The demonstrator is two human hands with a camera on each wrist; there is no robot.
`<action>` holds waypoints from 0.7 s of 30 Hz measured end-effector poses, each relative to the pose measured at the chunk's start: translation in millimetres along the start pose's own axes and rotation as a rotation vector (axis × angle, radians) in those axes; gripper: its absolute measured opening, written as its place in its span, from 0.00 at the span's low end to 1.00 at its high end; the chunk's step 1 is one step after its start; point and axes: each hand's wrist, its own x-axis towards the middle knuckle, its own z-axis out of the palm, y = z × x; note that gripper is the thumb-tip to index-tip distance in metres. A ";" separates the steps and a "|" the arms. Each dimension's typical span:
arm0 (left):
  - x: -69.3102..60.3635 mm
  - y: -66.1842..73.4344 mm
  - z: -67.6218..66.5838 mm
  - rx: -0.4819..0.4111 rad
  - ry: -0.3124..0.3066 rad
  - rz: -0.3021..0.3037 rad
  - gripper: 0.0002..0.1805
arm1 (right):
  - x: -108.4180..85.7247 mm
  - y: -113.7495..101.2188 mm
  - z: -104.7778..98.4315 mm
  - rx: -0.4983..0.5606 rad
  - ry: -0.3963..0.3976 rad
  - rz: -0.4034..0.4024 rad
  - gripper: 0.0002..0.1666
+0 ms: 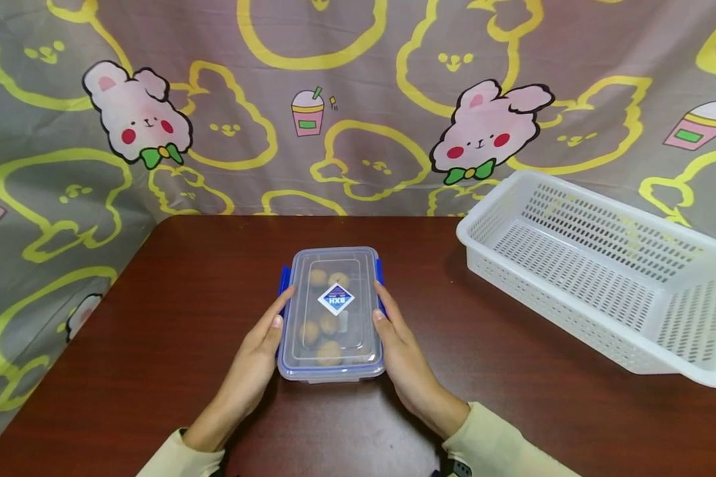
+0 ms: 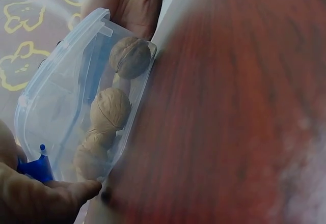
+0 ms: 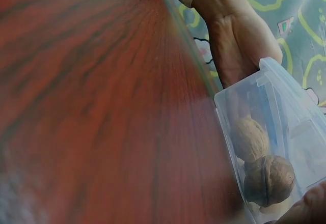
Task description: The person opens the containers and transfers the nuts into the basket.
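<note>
A clear plastic food container (image 1: 358,351) with a lid and blue side clips is held in front of me. Several walnuts (image 2: 110,109) lie inside, and two also show through the wall in the right wrist view. On the lid is a blue-and-white diamond label (image 1: 337,299). My left hand (image 1: 247,361) grips the container's left side, thumb near the lid's edge. Opposite it, my right hand (image 1: 408,354) holds the right side the same way. The undersides of both hands are partly hidden. Whether the container's base touches the table, I cannot tell.
A white perforated plastic basket (image 1: 573,324) stands on the right of the dark red-brown wooden table (image 1: 215,265). Behind the table hangs a curtain (image 1: 370,99) with cartoon rabbits and yellow outlines.
</note>
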 end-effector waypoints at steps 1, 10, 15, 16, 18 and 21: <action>0.0 0.4 0.0 -0.001 0.001 0.000 0.27 | 0.1 0.0 0.3 0.001 0.002 -0.003 0.32; 0.1 1.1 0.9 -0.030 -0.003 -0.004 0.27 | 0.4 0.9 0.0 0.020 0.004 -0.020 0.32; 0.8 0.6 0.7 -0.024 0.003 -0.004 0.27 | 0.5 1.1 0.0 0.029 0.002 -0.022 0.32; 0.9 0.5 0.6 -0.019 0.007 -0.002 0.27 | 0.8 1.2 0.0 0.029 0.004 -0.023 0.32; 1.1 0.6 0.3 -0.003 0.016 0.001 0.27 | 1.1 1.1 0.3 0.031 0.006 -0.022 0.32; 1.7 0.7 -0.3 0.036 0.032 0.007 0.27 | 1.3 0.9 0.4 0.030 0.009 -0.020 0.32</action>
